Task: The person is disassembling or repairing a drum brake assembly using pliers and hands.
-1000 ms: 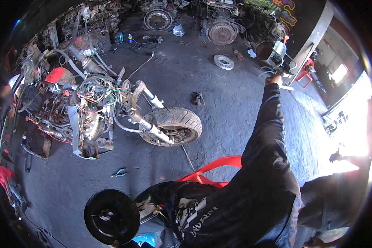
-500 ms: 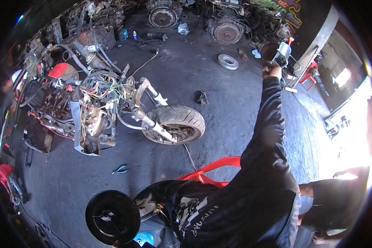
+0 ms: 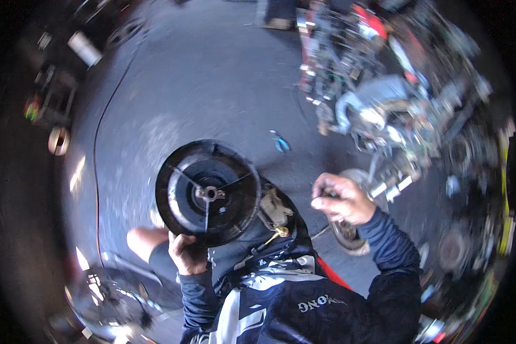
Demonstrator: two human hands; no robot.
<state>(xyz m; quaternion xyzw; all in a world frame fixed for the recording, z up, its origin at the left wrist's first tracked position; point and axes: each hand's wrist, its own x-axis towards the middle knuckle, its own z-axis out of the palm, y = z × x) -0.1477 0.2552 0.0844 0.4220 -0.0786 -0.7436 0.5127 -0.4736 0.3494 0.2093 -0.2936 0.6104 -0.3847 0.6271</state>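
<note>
A black, drum-like wheel (image 3: 210,193) with thin spokes and a small central hub is tilted in front of me on the left. My left hand (image 3: 188,256) grips its lower rim, thumb up against the edge. To the right, my right hand (image 3: 345,200) is raised in the air, apart from the wheel, its fingers curled with the thumb. Whatever those fingers may hold is too small and blurred to name. Between the hands, a brass-coloured fitting (image 3: 281,231) lies by my lap near a greyish cloth-like piece (image 3: 276,207).
On the floor ahead lie blue-handled pliers (image 3: 281,143). A stripped motorcycle (image 3: 384,114) with exposed wiring stands at the right, its front tyre (image 3: 355,247) behind my right hand. A long cable (image 3: 97,172) runs along the left floor. Part of a red chair (image 3: 332,272) shows beside me.
My view has swung left, so the motorcycle now appears at the right. My right arm, stretched out toward the far right before, is drawn back and bent. The wheel shows more centrally.
</note>
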